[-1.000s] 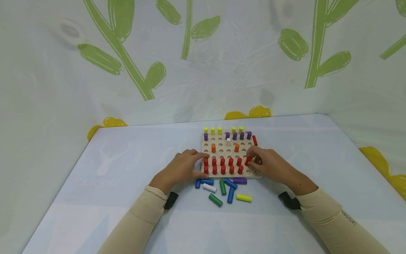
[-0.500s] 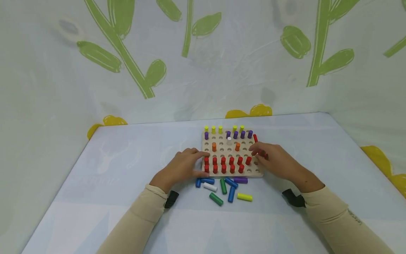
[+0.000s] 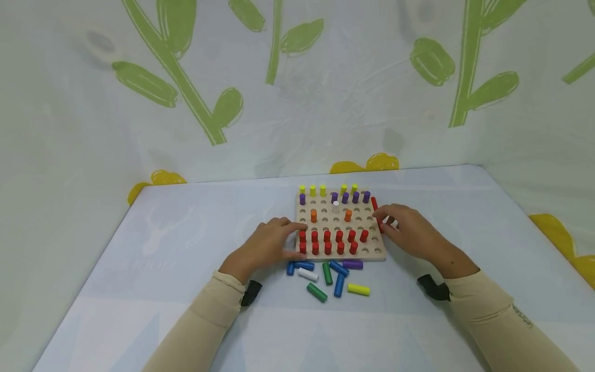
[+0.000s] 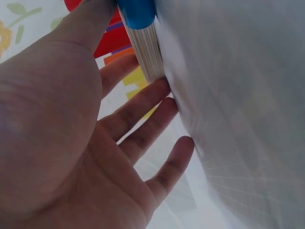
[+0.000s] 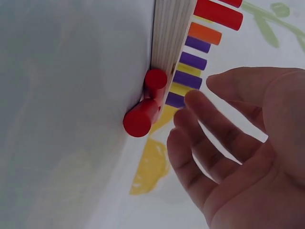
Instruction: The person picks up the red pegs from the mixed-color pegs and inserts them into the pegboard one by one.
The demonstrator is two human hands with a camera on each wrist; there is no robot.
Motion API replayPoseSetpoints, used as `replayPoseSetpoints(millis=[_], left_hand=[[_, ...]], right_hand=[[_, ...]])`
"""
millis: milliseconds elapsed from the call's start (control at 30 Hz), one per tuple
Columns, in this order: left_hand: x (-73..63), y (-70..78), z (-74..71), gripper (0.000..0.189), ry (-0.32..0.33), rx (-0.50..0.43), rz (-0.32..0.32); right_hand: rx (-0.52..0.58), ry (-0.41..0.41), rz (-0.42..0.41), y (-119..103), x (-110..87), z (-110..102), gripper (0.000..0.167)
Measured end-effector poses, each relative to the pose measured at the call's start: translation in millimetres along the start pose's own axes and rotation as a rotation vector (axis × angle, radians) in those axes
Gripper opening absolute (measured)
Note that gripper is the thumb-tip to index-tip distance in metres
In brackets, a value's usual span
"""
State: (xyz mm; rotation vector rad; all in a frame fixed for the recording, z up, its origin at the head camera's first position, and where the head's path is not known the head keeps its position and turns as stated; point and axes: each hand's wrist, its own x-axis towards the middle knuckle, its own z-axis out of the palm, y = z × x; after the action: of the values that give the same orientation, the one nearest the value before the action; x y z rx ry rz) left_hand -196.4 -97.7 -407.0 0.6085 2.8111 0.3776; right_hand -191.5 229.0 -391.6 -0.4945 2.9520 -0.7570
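Note:
A wooden pegboard [image 3: 344, 259] lies on the table with colored pegs upright in its holes. Two rows of red pegs [image 3: 327, 248] stand toward the near side. My left hand [image 3: 262, 250] rests at the board's left edge, thumb near the front corner, fingers extended and touching the board in the left wrist view. My right hand [image 3: 411, 235] hovers at the board's right edge, thumb and fingers apart. Beside that edge lie loose red pegs [image 5: 138, 119], just short of the right fingertips [image 5: 177, 143] in the right wrist view. Nothing shows between the right fingers.
Loose pegs lie in front of the board: blue [image 3: 339, 284], green [image 3: 317, 292], white [image 3: 308, 274], yellow [image 3: 358, 289] and purple [image 3: 353, 264]. Yellow pegs [image 3: 312, 190] and purple pegs [image 3: 355, 197] stand in the far rows. A printed cloth wall [image 3: 297, 124] rises behind the table.
My right hand has let go of a red peg, which now stands at the end of a red row. It has moved right, to the board's edge. The left hand stays put.

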Motion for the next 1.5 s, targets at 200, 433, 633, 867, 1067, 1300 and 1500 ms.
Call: replayPoseSetpoints(millis=[200, 433, 633, 867, 1067, 1300, 1500], left_hand=[[0.2, 0.2, 0.0, 0.075, 0.016, -0.002, 0.011], [-2.8, 0.6, 3.9, 0.074, 0.003, -0.006, 0.016], [-0.8, 0.4, 2.2, 0.075, 0.018, 0.004, 0.016], [-1.0, -0.2, 2.1, 0.075, 0.016, 0.0, 0.023], [-1.2, 0.6, 1.2, 0.075, 0.013, -0.006, 0.016], [-0.7, 0.2, 0.8, 0.075, 0.017, 0.007, 0.012], [0.0, -0.2, 1.2, 0.076, 0.008, -0.004, 0.001]], right_hand=[[-0.063, -0.016, 0.062, 3.6, 0.8, 0.4, 0.035], [-0.111, -0.064, 0.144, 13.4, -1.2, 3.6, 0.037], [-0.122, -0.058, 0.131, 17.6, 1.2, -0.6, 0.038], [-0.122, -0.112, 0.153, 20.1, 3.9, 0.7, 0.041], [-0.105, -0.136, 0.163, 21.4, 4.7, 1.7, 0.042], [-0.108, -0.148, 0.162, 21.9, 5.7, 1.9, 0.041], [-0.112, -0.162, 0.162, 22.3, 6.4, 2.3, 0.042]])
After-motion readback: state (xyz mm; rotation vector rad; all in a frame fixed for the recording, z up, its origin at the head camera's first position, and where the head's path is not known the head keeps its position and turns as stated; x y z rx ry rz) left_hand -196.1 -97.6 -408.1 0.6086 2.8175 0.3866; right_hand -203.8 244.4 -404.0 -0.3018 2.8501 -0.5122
